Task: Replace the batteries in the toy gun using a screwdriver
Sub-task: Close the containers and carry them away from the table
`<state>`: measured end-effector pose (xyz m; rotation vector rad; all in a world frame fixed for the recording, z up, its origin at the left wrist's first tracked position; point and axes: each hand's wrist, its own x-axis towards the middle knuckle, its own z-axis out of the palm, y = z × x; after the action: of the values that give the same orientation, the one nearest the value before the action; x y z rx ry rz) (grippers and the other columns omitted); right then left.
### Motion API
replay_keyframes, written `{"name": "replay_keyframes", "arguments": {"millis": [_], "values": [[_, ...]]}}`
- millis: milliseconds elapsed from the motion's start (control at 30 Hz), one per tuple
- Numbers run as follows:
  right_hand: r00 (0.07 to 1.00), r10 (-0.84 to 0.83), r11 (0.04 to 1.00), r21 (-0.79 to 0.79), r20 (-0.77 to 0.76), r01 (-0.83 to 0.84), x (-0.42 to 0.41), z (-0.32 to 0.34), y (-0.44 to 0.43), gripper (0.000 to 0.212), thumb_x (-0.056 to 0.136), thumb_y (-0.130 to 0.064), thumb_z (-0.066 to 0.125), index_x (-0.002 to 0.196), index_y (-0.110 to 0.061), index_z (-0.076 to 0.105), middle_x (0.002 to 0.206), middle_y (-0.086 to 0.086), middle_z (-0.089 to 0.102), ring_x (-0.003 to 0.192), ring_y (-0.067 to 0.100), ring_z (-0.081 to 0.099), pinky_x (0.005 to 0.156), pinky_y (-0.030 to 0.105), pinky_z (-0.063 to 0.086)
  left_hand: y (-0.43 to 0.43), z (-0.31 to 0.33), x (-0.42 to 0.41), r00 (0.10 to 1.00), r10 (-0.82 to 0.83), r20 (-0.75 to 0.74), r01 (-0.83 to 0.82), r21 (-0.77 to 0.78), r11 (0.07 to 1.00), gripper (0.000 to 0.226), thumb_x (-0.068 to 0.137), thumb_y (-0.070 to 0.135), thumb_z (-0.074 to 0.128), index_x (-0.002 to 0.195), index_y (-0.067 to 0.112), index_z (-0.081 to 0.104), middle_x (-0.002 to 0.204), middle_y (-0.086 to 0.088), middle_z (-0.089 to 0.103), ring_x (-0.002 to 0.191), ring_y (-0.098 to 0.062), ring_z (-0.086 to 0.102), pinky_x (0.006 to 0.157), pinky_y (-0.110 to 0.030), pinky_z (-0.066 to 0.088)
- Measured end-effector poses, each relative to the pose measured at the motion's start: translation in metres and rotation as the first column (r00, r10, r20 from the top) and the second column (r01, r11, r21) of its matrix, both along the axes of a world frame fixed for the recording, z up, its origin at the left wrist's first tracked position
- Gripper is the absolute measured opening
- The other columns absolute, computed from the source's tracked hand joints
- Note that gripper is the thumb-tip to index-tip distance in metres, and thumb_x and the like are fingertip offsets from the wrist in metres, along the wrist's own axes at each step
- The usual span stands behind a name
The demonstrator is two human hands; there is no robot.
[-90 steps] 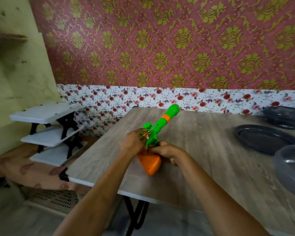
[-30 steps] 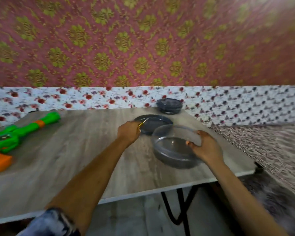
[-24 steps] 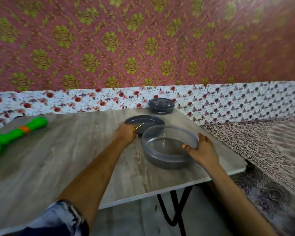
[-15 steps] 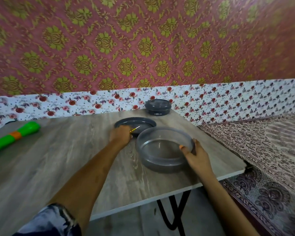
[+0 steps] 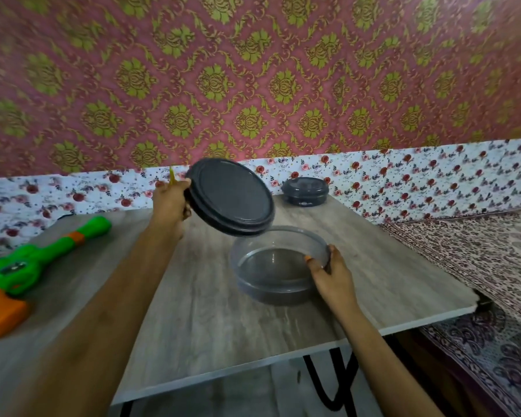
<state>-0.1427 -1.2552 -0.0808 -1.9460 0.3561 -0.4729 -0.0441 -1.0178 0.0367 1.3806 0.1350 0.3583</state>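
The left hand [image 5: 170,203] grips a dark round lid [image 5: 232,197] at its left edge and holds it tilted in the air, above the far-left part of a clear round container [image 5: 271,293]. From the same fist a thin yellow tip sticks up, probably the screwdriver [image 5: 171,176]. The right hand [image 5: 333,275] pinches the container's near-right rim, thumb over the edge and fingers outside, and keeps it steady on the table [image 5: 211,311]. The toy gun [image 5: 42,254] lies on the table at the far left, well apart from both hands, and nobody touches it. A second container [image 5: 305,191], closed, stands at the back. The step looks like putting the lid onto the open container, though I cannot tell this for sure. To do it well, the lid should first come level and centred over the rim, then go down evenly. The right thumb must leave the rim before the lid meets it. Because the left hand carries two things, its grip should stay firm so that the screwdriver does not slip out.
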Motion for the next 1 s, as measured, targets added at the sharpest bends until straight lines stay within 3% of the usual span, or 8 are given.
{"name": "replay_keyframes", "arguments": {"millis": [133,333,400,533,633,733,900,1000], "values": [[0.999,0.017,0.99,0.137,0.039,-0.022,0.001,-0.009,0.019,0.073,0.089,-0.054,0.047,0.149,-0.021,0.021,0.152,0.008,0.031,0.137,0.028,0.034,0.113,0.048,0.029,0.017,-0.03,-0.016,0.948,-0.199,-0.247,0.13,-0.27,0.954,0.028,0.095,0.013,0.049,0.067,0.015,0.047,0.038,0.006,0.043,0.025,-0.001,0.033,0.029,-0.01,0.03],[0.997,0.031,0.969,0.244,0.064,-0.046,-0.001,-0.008,0.019,0.069,0.091,-0.058,0.033,0.149,-0.022,0.022,0.156,0.004,0.024,0.142,0.027,0.025,0.116,0.046,0.021,0.023,-0.067,-0.022,0.875,-0.359,-0.326,0.251,-0.328,0.911,0.03,0.095,0.013,0.047,0.066,0.014,0.043,0.033,0.006,0.036,0.025,-0.002,0.028,0.027,-0.01,0.026],[0.997,0.028,0.967,0.252,0.075,-0.047,-0.003,-0.006,0.02,0.069,0.091,-0.059,0.03,0.149,-0.023,0.023,0.156,0.005,0.023,0.141,0.027,0.025,0.116,0.047,0.022,0.02,-0.071,-0.02,0.857,-0.396,-0.33,0.314,-0.277,0.908,0.029,0.096,0.014,0.045,0.067,0.014,0.043,0.034,0.006,0.035,0.026,-0.002,0.028,0.027,-0.011,0.024],[0.996,0.02,0.952,0.301,0.083,-0.044,-0.003,-0.006,0.021,0.076,0.085,-0.068,0.027,0.147,-0.024,0.029,0.154,0.005,0.029,0.14,0.025,0.029,0.115,0.048,0.024,0.008,-0.069,-0.02,0.845,-0.376,-0.38,0.405,-0.003,0.914,0.029,0.095,0.026,0.052,0.069,0.014,0.047,0.05,0.001,0.042,0.039,-0.006,0.029,0.03,-0.013,0.027],[0.994,0.034,0.939,0.338,0.105,-0.068,-0.004,-0.005,0.02,0.087,0.075,-0.076,0.023,0.142,-0.023,0.039,0.148,0.004,0.039,0.136,0.022,0.036,0.114,0.043,0.028,-0.005,-0.066,-0.025,0.855,-0.323,-0.407,0.439,0.232,0.868,0.029,0.092,0.038,0.056,0.084,0.01,0.058,0.072,-0.005,0.057,0.049,-0.008,0.03,0.039,-0.014,0.03],[0.993,0.042,0.933,0.351,0.111,-0.079,-0.006,-0.004,0.019,0.091,0.072,-0.078,0.022,0.142,-0.022,0.04,0.147,0.004,0.041,0.135,0.022,0.037,0.113,0.041,0.029,-0.011,-0.065,-0.026,0.881,-0.268,-0.39,0.424,0.399,0.813,0.035,0.089,0.042,0.06,0.094,0.007,0.062,0.081,-0.004,0.062,0.053,-0.011,0.031,0.048,-0.019,0.032],[0.999,0.022,0.884,0.468,-0.028,-0.007,0.008,0.006,0.008,0.064,0.092,-0.06,0.032,0.136,-0.016,0.048,0.141,0.007,0.048,0.129,0.026,0.043,0.105,0.039,0.032,-0.012,-0.06,-0.024,0.872,-0.237,-0.428,0.455,0.532,0.714,0.029,0.087,0.037,0.062,0.08,0.01,0.057,0.065,-0.005,0.046,0.052,-0.012,0.032,0.047,-0.021,0.029],[0.987,0.088,0.862,0.506,-0.134,-0.008,0.013,0.013,-0.002,0.062,0.084,-0.053,0.056,0.131,-0.013,0.052,0.137,0.008,0.052,0.124,0.027,0.046,0.101,0.038,0.035,-0.013,-0.06,-0.02,0.844,-0.249,-0.476,0.496,0.511,0.702,0.026,0.088,0.036,0.059,0.087,0.01,0.057,0.081,-0.007,0.049,0.054,-0.011,0.03,0.049,-0.022,0.029]]}}
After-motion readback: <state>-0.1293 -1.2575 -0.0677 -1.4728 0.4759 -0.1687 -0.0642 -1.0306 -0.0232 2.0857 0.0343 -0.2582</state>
